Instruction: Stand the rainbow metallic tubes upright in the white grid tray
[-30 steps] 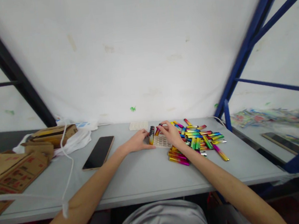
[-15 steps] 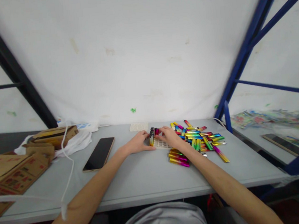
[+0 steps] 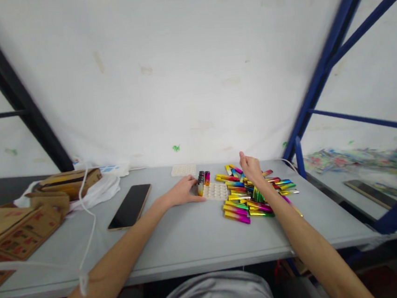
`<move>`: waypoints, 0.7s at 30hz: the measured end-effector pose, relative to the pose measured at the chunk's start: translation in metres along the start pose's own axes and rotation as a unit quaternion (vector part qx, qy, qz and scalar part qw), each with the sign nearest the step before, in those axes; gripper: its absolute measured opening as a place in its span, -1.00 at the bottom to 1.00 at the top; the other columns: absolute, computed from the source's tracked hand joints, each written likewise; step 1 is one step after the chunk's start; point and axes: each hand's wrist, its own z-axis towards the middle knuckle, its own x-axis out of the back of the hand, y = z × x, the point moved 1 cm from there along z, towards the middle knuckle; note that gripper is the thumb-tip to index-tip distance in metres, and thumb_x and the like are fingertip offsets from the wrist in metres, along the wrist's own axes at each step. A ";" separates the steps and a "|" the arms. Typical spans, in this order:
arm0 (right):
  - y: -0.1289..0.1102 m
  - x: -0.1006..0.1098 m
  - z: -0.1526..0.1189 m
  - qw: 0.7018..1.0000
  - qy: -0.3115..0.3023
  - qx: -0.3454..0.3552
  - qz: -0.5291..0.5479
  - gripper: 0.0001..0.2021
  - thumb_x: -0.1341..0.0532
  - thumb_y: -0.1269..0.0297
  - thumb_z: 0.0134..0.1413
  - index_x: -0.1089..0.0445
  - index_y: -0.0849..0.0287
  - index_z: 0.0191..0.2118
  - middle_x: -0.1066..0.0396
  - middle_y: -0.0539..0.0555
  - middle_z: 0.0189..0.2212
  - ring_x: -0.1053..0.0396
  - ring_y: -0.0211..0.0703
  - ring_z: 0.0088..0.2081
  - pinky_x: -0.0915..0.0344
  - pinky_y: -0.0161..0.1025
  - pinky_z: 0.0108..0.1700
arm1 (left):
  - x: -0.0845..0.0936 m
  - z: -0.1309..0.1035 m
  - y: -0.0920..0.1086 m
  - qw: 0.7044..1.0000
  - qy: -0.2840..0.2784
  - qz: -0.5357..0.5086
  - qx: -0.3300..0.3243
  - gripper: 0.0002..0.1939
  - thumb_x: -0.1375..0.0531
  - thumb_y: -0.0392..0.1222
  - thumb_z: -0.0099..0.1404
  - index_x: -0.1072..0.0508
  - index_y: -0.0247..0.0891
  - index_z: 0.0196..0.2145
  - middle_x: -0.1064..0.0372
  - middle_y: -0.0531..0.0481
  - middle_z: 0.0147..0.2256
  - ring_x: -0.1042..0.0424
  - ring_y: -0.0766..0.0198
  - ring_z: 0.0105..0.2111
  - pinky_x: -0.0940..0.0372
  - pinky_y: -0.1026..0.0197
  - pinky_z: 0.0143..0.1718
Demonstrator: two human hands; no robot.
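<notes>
One slim red-purple metallic lighter (image 3: 207, 179) stands upright, dark top up, beside an upright dark-topped row (image 3: 200, 188), too tight to count, along the left edge of one cream gridded tray (image 3: 220, 192); second tray (image 3: 183, 170) near the grey table's far edge. Left hand (image 3: 184, 190) spread around that row; right hand (image 3: 250, 166) curled over the lighter pile (image 3: 238, 214), mostly lying sideways, contents hidden.

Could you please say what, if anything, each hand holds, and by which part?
The left hand seems to steady the tray by its left edge; whether the right hand holds anything cannot be told.
</notes>
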 end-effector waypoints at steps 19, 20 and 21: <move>-0.002 -0.002 -0.001 1.000 0.007 -0.010 0.022 -0.24 0.36 -0.35 0.32 -0.18 0.05 -0.64 -0.32 0.14 -0.66 -0.28 -0.08 -0.54 -0.09 -0.17 -0.38 | 0.002 -0.001 0.003 1.000 -0.005 -0.004 0.008 -0.28 -0.34 0.41 0.06 -0.53 -0.32 -0.13 -0.42 -0.23 -0.11 -0.41 -0.08 -0.09 -0.36 -0.02 0.00; -0.002 -0.003 -0.001 1.000 0.008 -0.010 0.024 -0.24 0.35 -0.34 0.33 -0.19 0.05 -0.64 -0.32 0.14 -0.66 -0.29 -0.08 -0.54 -0.09 -0.18 -0.38 | 0.002 -0.001 0.003 1.000 -0.003 -0.005 0.007 -0.29 -0.34 0.41 0.06 -0.53 -0.31 -0.13 -0.43 -0.23 -0.11 -0.42 -0.09 -0.09 -0.36 -0.02 0.00; -0.001 -0.003 -0.001 1.000 0.010 -0.011 0.025 -0.24 0.34 -0.33 0.34 -0.19 0.05 -0.64 -0.32 0.14 -0.66 -0.29 -0.09 -0.54 -0.10 -0.18 -0.38 | 0.002 -0.001 0.003 1.000 0.000 -0.005 0.006 -0.29 -0.34 0.42 0.06 -0.54 -0.30 -0.14 -0.43 -0.22 -0.12 -0.42 -0.09 -0.10 -0.36 -0.02 -0.01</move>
